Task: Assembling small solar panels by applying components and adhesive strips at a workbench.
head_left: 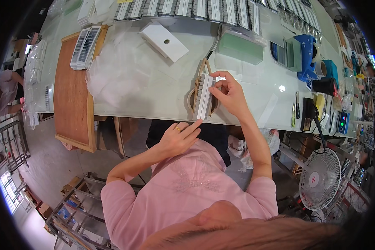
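Observation:
A long white-and-grey piece with ribbed segments (203, 96) lies lengthwise at the table's front edge. It rests over a round brown ring (191, 100) and a tan loop-shaped holder (204, 66), both mostly hidden beneath it. At its upper right side, the curled thumb and forefinger of my right hand (230, 93) grip the edge. My left hand (179, 138), wearing a ring, is just off the table edge with fingers stretched out. One of its fingertips touches the lower end of the piece, and nothing is held in it.
Left of the work lie crumpled clear film (112, 71) and a wooden board (73, 91) bearing stacked strips (85, 46). A white box (164, 41), green block (241, 46), blue tape dispenser (306, 56) and a row of similar pieces (185, 8) stand farther back. A fan (320, 178) is lower right.

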`<action>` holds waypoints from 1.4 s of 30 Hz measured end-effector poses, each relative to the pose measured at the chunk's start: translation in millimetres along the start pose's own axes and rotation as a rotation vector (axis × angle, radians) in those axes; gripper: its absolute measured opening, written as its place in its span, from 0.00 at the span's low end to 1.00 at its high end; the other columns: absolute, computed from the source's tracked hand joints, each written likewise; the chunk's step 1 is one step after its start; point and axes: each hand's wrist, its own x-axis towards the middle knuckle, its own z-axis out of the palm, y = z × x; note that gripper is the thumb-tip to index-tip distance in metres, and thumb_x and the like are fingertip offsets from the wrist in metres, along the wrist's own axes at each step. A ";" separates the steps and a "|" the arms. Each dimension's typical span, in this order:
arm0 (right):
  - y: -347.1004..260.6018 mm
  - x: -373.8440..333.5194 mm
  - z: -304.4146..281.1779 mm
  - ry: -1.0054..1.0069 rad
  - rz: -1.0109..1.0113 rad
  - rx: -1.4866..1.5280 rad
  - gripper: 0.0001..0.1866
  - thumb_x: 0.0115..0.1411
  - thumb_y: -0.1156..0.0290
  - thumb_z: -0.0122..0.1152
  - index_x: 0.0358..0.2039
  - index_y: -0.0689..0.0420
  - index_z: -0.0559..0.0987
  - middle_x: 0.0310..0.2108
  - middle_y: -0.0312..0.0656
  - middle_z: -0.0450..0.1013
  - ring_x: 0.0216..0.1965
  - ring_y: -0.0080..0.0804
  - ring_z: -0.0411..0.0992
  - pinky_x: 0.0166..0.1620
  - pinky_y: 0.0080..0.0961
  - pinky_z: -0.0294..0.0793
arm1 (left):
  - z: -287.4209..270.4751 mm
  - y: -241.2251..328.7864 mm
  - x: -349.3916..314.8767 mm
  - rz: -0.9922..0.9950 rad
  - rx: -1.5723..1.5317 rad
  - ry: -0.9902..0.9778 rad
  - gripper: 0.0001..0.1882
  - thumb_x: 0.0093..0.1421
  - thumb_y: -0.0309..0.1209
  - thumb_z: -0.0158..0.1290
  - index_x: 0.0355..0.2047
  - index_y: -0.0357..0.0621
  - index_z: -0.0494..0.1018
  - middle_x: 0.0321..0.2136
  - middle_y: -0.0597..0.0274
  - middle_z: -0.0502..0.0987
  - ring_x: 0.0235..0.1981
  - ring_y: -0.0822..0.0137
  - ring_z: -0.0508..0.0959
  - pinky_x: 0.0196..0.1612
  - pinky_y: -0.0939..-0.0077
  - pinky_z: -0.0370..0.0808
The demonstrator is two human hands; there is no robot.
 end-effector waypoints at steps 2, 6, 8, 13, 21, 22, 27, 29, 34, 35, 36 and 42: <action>-3.1 -0.4 -0.4 -0.002 0.006 -0.022 0.19 0.57 0.73 0.65 0.50 0.54 0.76 0.25 0.29 0.75 0.20 0.11 0.59 0.25 0.14 0.59 | 2.4 0.6 -1.3 -0.006 -0.005 0.007 0.16 0.50 0.34 0.63 0.39 0.42 0.78 0.59 0.59 0.72 0.34 0.66 0.72 0.33 0.74 0.71; -5.3 -0.4 -0.8 0.000 0.004 -0.040 0.19 0.57 0.74 0.65 0.50 0.54 0.76 0.24 0.29 0.75 0.20 0.11 0.59 0.25 0.14 0.59 | 4.3 0.2 -1.9 -0.002 -0.024 0.012 0.16 0.50 0.34 0.63 0.39 0.43 0.78 0.59 0.57 0.71 0.34 0.67 0.73 0.32 0.74 0.70; -8.6 -1.0 -0.6 0.000 -0.006 -0.087 0.20 0.56 0.73 0.66 0.50 0.54 0.76 0.25 0.29 0.74 0.19 0.12 0.58 0.25 0.15 0.59 | 4.2 -0.1 -2.1 0.000 -0.025 0.012 0.16 0.50 0.34 0.63 0.39 0.43 0.78 0.59 0.56 0.71 0.34 0.66 0.73 0.32 0.73 0.70; -12.4 -1.7 0.5 0.044 -0.091 -0.177 0.20 0.53 0.70 0.69 0.47 0.53 0.78 0.33 0.32 0.71 0.21 0.16 0.58 0.27 0.16 0.61 | -0.1 -0.1 -3.1 -0.004 -0.001 -0.042 0.17 0.49 0.33 0.64 0.40 0.44 0.79 0.58 0.57 0.72 0.36 0.64 0.73 0.37 0.73 0.72; -2.0 6.4 1.5 0.102 -0.168 -0.252 0.18 0.52 0.70 0.71 0.44 0.55 0.80 0.37 0.31 0.65 0.22 0.14 0.55 0.27 0.16 0.57 | 0.6 -4.5 -3.7 0.022 0.004 -0.026 0.15 0.52 0.34 0.62 0.39 0.42 0.78 0.59 0.60 0.72 0.36 0.66 0.72 0.35 0.74 0.72; -3.2 6.4 1.4 0.107 -0.168 -0.250 0.17 0.52 0.69 0.71 0.43 0.55 0.81 0.37 0.31 0.65 0.22 0.15 0.55 0.27 0.16 0.57 | -0.3 -4.4 -3.4 0.025 0.005 -0.028 0.15 0.52 0.33 0.62 0.39 0.42 0.78 0.59 0.60 0.72 0.36 0.66 0.72 0.35 0.74 0.72; -4.5 8.9 0.2 0.120 -0.153 -0.265 0.17 0.51 0.68 0.73 0.42 0.55 0.82 0.37 0.31 0.66 0.22 0.15 0.55 0.27 0.17 0.58 | -0.6 -6.8 -2.2 0.029 -0.002 -0.034 0.15 0.51 0.33 0.62 0.39 0.42 0.78 0.58 0.60 0.72 0.36 0.66 0.72 0.36 0.74 0.73; -5.6 8.5 0.9 0.130 -0.154 -0.288 0.17 0.50 0.68 0.74 0.41 0.54 0.83 0.37 0.31 0.67 0.22 0.16 0.56 0.28 0.17 0.58 | -1.5 -7.0 -1.6 0.029 -0.002 -0.039 0.15 0.51 0.33 0.62 0.39 0.42 0.78 0.58 0.60 0.72 0.36 0.66 0.72 0.36 0.74 0.72; -10.6 6.1 2.6 0.148 -0.149 -0.316 0.16 0.50 0.67 0.74 0.40 0.54 0.83 0.37 0.32 0.68 0.24 0.17 0.59 0.29 0.18 0.61 | -1.5 -6.5 -2.2 0.026 -0.017 -0.037 0.15 0.51 0.32 0.62 0.39 0.41 0.78 0.58 0.60 0.72 0.35 0.66 0.72 0.36 0.75 0.72; -11.1 5.7 2.8 0.156 -0.149 -0.332 0.16 0.49 0.66 0.75 0.40 0.53 0.84 0.37 0.33 0.68 0.25 0.18 0.61 0.29 0.18 0.62 | -1.1 -6.4 -2.7 0.028 -0.017 -0.038 0.15 0.51 0.32 0.62 0.39 0.41 0.78 0.58 0.60 0.72 0.35 0.66 0.72 0.36 0.75 0.72; -11.6 5.6 3.0 0.158 -0.149 -0.332 0.16 0.49 0.66 0.75 0.40 0.53 0.84 0.37 0.33 0.68 0.25 0.18 0.61 0.29 0.18 0.62 | -0.6 -6.4 -3.0 0.030 -0.013 -0.035 0.15 0.51 0.32 0.62 0.39 0.41 0.78 0.58 0.60 0.72 0.35 0.66 0.72 0.36 0.75 0.72; -11.6 5.1 4.1 0.187 -0.203 -0.458 0.16 0.49 0.64 0.75 0.39 0.51 0.84 0.36 0.36 0.69 0.33 0.29 0.70 0.35 0.25 0.70 | -1.8 -5.4 -1.6 0.029 -0.006 -0.023 0.14 0.52 0.32 0.61 0.38 0.41 0.78 0.58 0.60 0.73 0.35 0.66 0.72 0.35 0.74 0.72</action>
